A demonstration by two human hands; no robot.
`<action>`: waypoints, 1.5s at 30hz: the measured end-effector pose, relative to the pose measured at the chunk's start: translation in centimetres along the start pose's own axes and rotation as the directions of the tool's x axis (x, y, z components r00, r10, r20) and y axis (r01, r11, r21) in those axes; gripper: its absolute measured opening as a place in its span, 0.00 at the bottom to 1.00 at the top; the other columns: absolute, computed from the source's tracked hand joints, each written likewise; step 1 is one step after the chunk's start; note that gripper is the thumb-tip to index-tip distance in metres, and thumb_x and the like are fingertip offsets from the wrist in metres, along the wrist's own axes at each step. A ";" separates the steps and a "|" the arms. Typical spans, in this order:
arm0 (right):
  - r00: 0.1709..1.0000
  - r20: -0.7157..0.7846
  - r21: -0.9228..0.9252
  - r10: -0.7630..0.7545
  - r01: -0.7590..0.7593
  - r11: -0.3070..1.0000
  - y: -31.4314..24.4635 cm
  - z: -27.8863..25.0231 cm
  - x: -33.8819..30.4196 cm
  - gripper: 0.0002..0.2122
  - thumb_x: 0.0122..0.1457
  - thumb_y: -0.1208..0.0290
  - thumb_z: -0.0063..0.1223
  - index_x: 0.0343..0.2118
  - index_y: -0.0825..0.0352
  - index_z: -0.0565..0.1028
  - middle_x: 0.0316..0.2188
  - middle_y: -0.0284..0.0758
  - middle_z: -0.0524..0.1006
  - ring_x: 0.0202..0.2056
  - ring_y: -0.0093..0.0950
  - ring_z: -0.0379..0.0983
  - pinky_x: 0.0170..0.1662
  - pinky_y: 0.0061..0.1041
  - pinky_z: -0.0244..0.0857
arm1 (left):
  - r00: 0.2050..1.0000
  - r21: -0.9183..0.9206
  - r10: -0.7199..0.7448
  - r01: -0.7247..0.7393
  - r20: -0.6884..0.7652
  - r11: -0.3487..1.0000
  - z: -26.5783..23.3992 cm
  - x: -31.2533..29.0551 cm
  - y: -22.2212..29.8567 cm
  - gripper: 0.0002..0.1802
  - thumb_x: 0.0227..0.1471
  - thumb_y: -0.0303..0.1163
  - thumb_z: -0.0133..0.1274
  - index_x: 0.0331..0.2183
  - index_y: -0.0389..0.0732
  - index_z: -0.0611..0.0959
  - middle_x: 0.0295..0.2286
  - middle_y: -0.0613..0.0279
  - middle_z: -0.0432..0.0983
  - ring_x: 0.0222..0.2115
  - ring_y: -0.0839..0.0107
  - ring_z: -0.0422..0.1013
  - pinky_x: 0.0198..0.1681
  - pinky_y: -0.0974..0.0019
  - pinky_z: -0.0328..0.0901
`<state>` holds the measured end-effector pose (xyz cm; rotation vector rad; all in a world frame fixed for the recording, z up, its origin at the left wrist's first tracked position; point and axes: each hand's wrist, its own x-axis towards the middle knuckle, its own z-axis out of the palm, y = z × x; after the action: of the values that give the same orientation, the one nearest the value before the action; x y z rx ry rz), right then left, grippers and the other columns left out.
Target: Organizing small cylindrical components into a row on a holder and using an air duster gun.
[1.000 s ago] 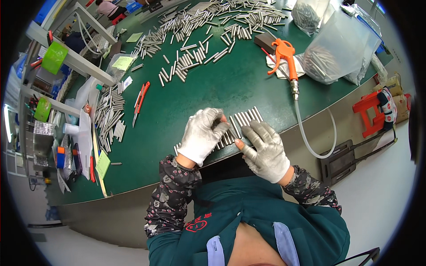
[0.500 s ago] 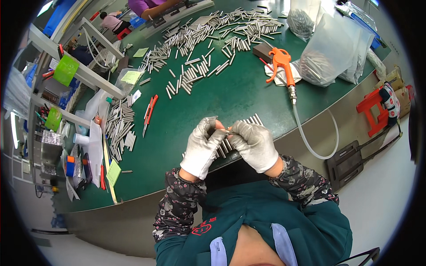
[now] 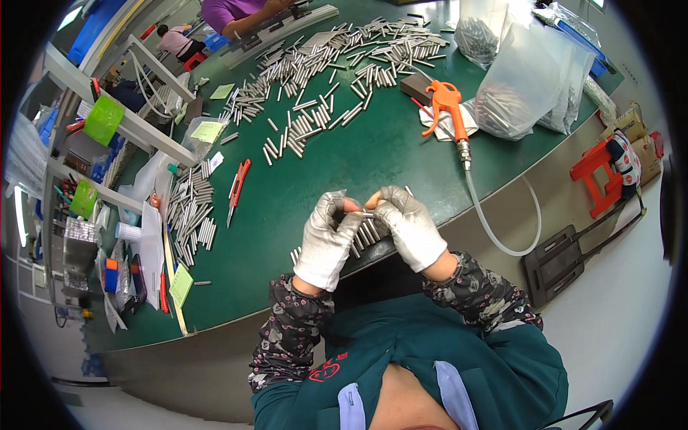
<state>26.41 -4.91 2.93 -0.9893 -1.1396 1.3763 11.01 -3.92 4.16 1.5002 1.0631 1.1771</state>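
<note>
My left hand [image 3: 326,242] and my right hand [image 3: 411,228] meet above the near edge of the table, both in white gloves with bare fingertips and greyed finger parts. Between their pinched fingers is a short metal pin [image 3: 367,213], partly hidden by the gloves. Below and behind the hands lies a row of similar pins [image 3: 365,235], largely covered by them. Across the middle and far table spreads a big loose heap of metal pins [image 3: 308,66]. Another pile of pins [image 3: 190,208] lies to the left.
A red utility knife [image 3: 238,192] lies left of centre. Right of the heap is an orange air gun [image 3: 448,107] with a clear hose [image 3: 481,215] hanging off the edge. Plastic bags of pins [image 3: 505,107] stand far right. Opposite, a person in purple [image 3: 240,16] sits at the table.
My right hand has shifted slightly and its fingers have parted a little from the left hand's, so more of the pin shows. The whole view has drifted slightly.
</note>
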 end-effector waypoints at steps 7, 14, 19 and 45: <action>0.994 -0.005 0.191 0.112 -0.109 0.975 -0.4 -0.8 -0.4 0.07 0.60 0.76 0.43 0.40 0.69 0.70 0.29 0.29 0.71 0.23 0.14 0.64 0.27 0.14 0.59 | 1.000 -0.039 -0.028 0.028 -0.008 0.999 -0.5 0.1 -0.6 0.07 0.52 0.22 0.53 0.36 0.40 0.75 0.30 0.70 0.73 0.29 0.83 0.67 0.36 0.76 0.64; 0.991 -0.056 0.086 0.122 -0.116 0.989 -1.3 -1.7 -0.9 0.08 0.59 0.78 0.44 0.41 0.70 0.71 0.29 0.29 0.73 0.25 0.13 0.64 0.29 0.11 0.60 | 0.999 -0.019 -0.028 0.027 -0.025 0.999 -0.9 0.0 -0.7 0.07 0.52 0.20 0.53 0.35 0.39 0.74 0.31 0.68 0.73 0.31 0.80 0.68 0.39 0.75 0.64; 0.974 -0.140 -0.124 -0.179 0.162 0.979 0.4 -1.9 -1.0 0.03 0.55 0.81 0.50 0.32 0.70 0.75 0.24 0.28 0.73 0.24 0.15 0.65 0.28 0.15 0.60 | 1.000 0.003 0.013 -0.013 0.004 1.000 -0.7 0.2 -1.4 0.10 0.49 0.22 0.57 0.36 0.40 0.76 0.30 0.67 0.74 0.28 0.79 0.69 0.35 0.75 0.64; 0.852 0.132 -0.956 -0.507 0.245 0.163 0.2 -6.2 -2.7 0.05 0.45 0.76 0.55 0.27 0.63 0.73 0.30 0.30 0.78 0.32 0.34 0.71 0.35 0.34 0.62 | 0.948 0.871 0.051 -0.309 0.314 0.382 1.9 -0.7 -1.1 0.42 0.41 0.50 0.59 0.55 0.39 0.67 0.55 0.50 0.61 0.59 0.52 0.54 0.62 0.43 0.43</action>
<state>32.69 -6.86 1.39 -1.4765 -1.9431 -0.0679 12.65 -4.70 2.71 2.6159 1.5108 0.4170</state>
